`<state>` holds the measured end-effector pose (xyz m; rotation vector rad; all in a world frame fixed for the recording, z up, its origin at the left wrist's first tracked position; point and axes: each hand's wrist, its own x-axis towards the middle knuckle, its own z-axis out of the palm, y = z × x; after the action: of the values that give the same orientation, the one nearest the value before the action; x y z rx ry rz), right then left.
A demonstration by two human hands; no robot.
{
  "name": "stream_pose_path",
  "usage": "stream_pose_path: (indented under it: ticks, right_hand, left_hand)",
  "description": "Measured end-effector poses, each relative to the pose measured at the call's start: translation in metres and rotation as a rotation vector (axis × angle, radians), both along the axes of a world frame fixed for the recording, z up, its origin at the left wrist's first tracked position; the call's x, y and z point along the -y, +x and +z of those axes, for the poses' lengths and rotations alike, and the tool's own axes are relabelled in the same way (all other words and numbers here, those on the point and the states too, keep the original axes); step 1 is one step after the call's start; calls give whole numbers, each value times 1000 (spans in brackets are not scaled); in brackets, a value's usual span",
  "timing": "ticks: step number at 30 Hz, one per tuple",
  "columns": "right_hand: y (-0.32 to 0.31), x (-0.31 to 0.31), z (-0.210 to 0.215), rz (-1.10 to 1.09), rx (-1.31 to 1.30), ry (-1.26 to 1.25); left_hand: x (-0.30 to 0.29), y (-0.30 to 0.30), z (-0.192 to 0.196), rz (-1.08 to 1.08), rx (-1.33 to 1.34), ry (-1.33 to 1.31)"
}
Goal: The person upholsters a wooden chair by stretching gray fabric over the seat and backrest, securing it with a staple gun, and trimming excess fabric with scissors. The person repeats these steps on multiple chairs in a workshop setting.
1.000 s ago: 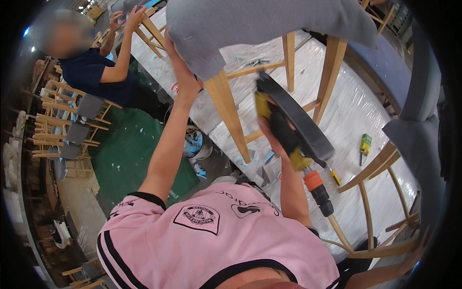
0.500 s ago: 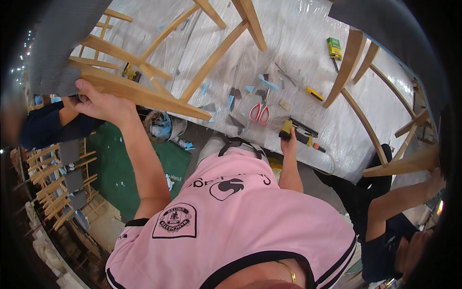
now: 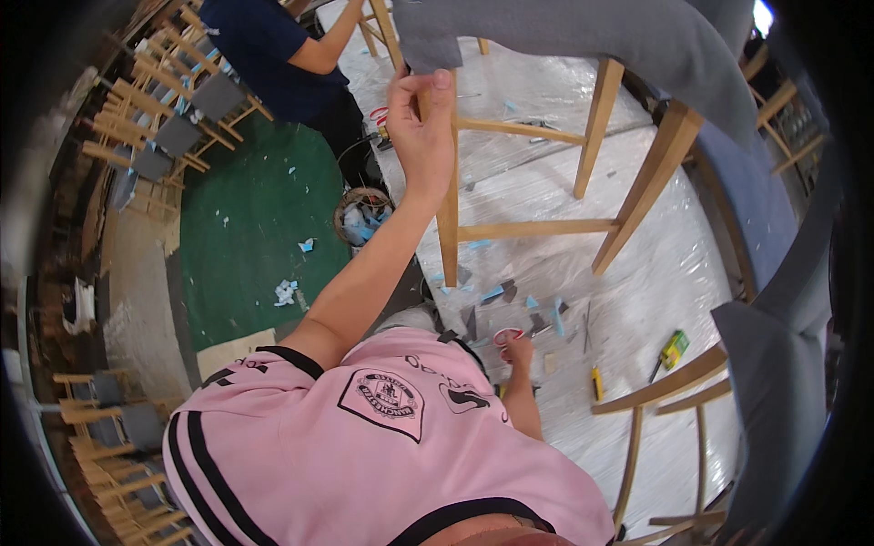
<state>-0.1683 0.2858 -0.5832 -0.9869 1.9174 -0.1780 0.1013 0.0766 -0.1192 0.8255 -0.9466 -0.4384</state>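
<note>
My left hand (image 3: 421, 127) is closed around the top of a wooden leg (image 3: 447, 205) of a tilted chair, just below the grey fabric of its seat (image 3: 546, 27). Rails join this leg to the chair's other legs. Down at the near edge of the plastic-covered table, my right hand (image 3: 517, 351) closes at the red handles of a pair of scissors (image 3: 507, 337). Its fingers are partly hidden. Grey and blue scraps (image 3: 496, 293) lie beside the scissors. No staple gun shows clearly near my right forearm.
A yellow utility knife (image 3: 596, 383) and a green-yellow box (image 3: 675, 349) lie to the right, near a second wooden chair (image 3: 665, 387). A basket of scraps (image 3: 362, 217) stands beside the table. A person in dark clothing (image 3: 273, 55) works at the far left.
My view has turned toward the left. My right hand has let go of the yellow-and-black staple gun and moved to the scissors. My left hand still grips the chair leg.
</note>
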Motion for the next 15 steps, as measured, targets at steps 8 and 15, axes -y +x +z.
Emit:
stream_pose_path:
  ticks: [8,15]
  right_hand:
    - [7,-15,-3,-397,123,-140]
    - [-21,-55,149,-476,808,-609]
  left_hand:
    - [-16,-12,28,35,-214,-89]
    - [-11,-3,15,56,-101,20]
